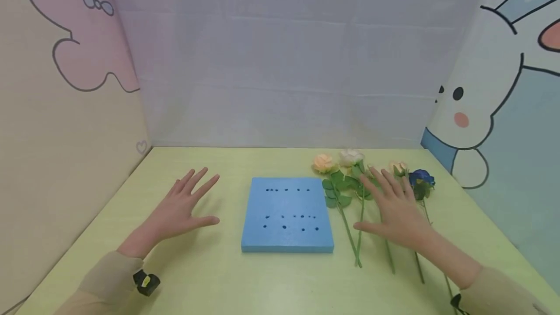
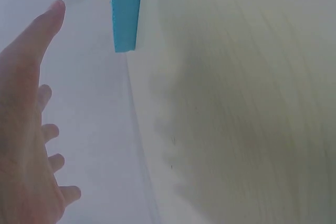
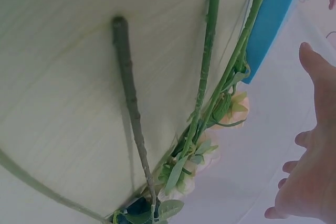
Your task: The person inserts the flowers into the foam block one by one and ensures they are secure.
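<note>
My left hand (image 1: 181, 205) hovers left of the blue block (image 1: 286, 205), fingers spread, holding nothing. The flat square block has several small dark holes in its top. On the other side, my right hand (image 1: 395, 210) hangs with spread fingers over the long-stemmed flowers and grips none of them. A peach rose (image 1: 323, 163) and a white rose (image 1: 351, 157) lie beside the block. Further right are another pale peach flower (image 1: 398, 167) and a dark blue rose (image 1: 422, 178). In the right wrist view a dark stem (image 3: 134, 103) and green stems (image 3: 206, 51) rest below the hand.
The pale yellow-green table (image 1: 197, 276) meets a plain whitish back sheet (image 1: 280, 77). Side panels stand left and right, one with a pink cartoon figure (image 1: 87, 52), the other with a rabbit drawing (image 1: 477, 96). Flower stems reach toward the table's front right.
</note>
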`<state>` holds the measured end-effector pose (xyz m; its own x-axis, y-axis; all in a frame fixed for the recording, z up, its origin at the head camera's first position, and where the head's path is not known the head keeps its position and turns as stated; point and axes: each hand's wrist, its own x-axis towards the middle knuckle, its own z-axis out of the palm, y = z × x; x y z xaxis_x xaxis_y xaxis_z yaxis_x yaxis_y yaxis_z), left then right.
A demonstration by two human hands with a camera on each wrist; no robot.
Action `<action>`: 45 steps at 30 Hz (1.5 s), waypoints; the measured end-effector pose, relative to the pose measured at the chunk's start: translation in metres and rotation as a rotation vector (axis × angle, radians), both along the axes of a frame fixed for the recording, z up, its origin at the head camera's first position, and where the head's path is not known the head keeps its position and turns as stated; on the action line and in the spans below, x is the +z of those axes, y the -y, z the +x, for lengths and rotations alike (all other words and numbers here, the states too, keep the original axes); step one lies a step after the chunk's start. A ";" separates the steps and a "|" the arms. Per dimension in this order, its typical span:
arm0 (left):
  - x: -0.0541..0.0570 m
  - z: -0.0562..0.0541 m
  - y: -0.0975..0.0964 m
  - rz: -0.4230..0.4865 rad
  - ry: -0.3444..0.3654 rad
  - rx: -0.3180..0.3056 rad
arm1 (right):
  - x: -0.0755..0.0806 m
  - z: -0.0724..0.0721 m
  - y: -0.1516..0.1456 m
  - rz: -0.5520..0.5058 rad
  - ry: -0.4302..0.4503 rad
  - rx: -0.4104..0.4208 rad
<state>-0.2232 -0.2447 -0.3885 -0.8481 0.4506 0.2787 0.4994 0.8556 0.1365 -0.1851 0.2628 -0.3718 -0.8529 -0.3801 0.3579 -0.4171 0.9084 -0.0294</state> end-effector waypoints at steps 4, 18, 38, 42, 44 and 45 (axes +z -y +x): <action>-0.003 0.001 -0.006 0.008 0.016 0.000 | -0.005 -0.003 0.008 0.010 0.006 0.012; -0.011 0.007 -0.034 0.182 0.169 -0.010 | -0.015 -0.013 0.022 -0.058 0.127 0.004; -0.026 0.018 -0.070 0.522 0.533 -0.042 | -0.018 -0.037 0.028 -0.289 0.382 0.009; -0.028 0.022 -0.075 0.543 0.556 -0.029 | -0.019 -0.042 0.028 -0.321 0.433 0.005; -0.029 0.023 -0.077 0.546 0.563 -0.008 | -0.020 -0.044 0.028 -0.327 0.458 0.017; -0.029 0.023 -0.078 0.552 0.569 0.002 | -0.020 -0.045 0.028 -0.328 0.469 0.023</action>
